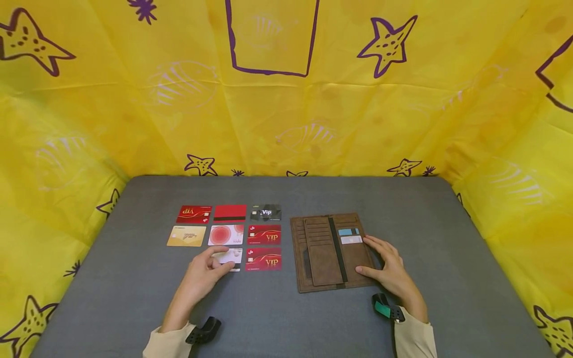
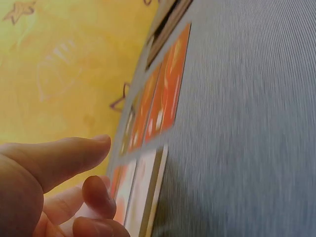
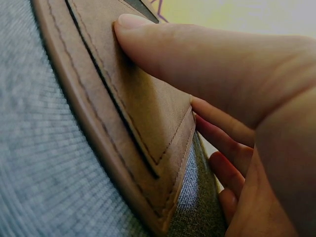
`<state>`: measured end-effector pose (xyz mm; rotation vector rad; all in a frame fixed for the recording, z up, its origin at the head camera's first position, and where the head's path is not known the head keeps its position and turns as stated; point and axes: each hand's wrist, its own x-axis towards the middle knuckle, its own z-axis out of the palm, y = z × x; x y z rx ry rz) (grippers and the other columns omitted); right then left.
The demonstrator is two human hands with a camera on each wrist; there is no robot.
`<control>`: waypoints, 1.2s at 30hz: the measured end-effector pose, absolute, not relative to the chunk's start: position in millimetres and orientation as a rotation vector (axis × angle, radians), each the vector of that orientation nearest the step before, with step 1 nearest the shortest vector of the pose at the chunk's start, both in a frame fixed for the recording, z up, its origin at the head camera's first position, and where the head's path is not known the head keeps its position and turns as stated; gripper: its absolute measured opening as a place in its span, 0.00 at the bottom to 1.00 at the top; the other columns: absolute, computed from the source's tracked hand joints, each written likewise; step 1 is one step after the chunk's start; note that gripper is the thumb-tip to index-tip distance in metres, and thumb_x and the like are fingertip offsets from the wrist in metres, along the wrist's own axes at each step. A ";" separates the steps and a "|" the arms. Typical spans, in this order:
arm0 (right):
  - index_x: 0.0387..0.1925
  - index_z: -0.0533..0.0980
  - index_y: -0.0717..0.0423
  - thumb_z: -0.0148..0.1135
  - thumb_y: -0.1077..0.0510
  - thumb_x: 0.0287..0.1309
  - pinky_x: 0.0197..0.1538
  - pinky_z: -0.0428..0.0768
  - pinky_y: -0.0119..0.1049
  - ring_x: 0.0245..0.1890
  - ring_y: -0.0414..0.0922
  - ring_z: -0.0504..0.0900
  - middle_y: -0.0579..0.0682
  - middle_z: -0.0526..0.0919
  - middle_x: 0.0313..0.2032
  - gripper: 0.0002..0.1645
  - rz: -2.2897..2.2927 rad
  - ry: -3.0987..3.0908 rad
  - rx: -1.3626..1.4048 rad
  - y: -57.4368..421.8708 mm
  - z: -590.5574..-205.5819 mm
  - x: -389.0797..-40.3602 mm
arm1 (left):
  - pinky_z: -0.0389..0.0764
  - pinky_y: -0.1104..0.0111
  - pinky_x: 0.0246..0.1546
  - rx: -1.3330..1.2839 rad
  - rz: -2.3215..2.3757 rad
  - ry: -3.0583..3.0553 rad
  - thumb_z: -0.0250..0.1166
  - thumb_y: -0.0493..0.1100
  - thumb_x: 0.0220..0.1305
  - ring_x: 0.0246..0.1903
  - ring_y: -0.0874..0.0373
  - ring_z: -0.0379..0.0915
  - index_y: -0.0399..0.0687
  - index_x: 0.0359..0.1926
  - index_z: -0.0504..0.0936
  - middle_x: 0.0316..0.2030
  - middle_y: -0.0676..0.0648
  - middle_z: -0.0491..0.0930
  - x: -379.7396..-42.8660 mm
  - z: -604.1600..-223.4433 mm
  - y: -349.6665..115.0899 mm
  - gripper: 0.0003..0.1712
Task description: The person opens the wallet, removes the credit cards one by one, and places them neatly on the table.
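My left hand (image 1: 205, 272) is over a white card with a dark stripe (image 1: 233, 258), its thumb and index finger spread. In the left wrist view the thumb (image 2: 74, 158) stands apart from the bent fingers (image 2: 98, 195), near the white card; whether a fingertip touches it I cannot tell. A brown wallet (image 1: 326, 266) lies unfolded on the right. My right hand (image 1: 394, 271) holds its right side, the thumb (image 3: 148, 44) on the stitched pocket and the other fingers at the edge. A blue card (image 1: 348, 232) and a white card (image 1: 351, 239) show in the wallet's slots.
Around the left hand lie red VIP cards (image 1: 264, 259), a red circle-pattern card (image 1: 226, 234), a gold card (image 1: 186, 235), a black card (image 1: 266, 212) and a red striped card (image 1: 230, 213), in rows. A yellow patterned cloth (image 1: 268, 124) surrounds the grey table (image 1: 286, 323).
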<state>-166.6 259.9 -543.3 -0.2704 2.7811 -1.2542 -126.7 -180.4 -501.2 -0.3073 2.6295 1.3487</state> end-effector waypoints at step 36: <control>0.67 0.69 0.58 0.77 0.51 0.47 0.60 0.50 0.69 0.69 0.68 0.53 0.62 0.65 0.70 0.46 -1.252 2.797 -0.282 260.0 -543.6 -166.6 | 0.67 0.71 0.24 0.236 1.479 2.505 0.69 0.43 0.61 0.20 0.62 0.66 0.41 0.51 0.82 0.22 0.50 0.78 -181.1 -497.6 -41.0 0.18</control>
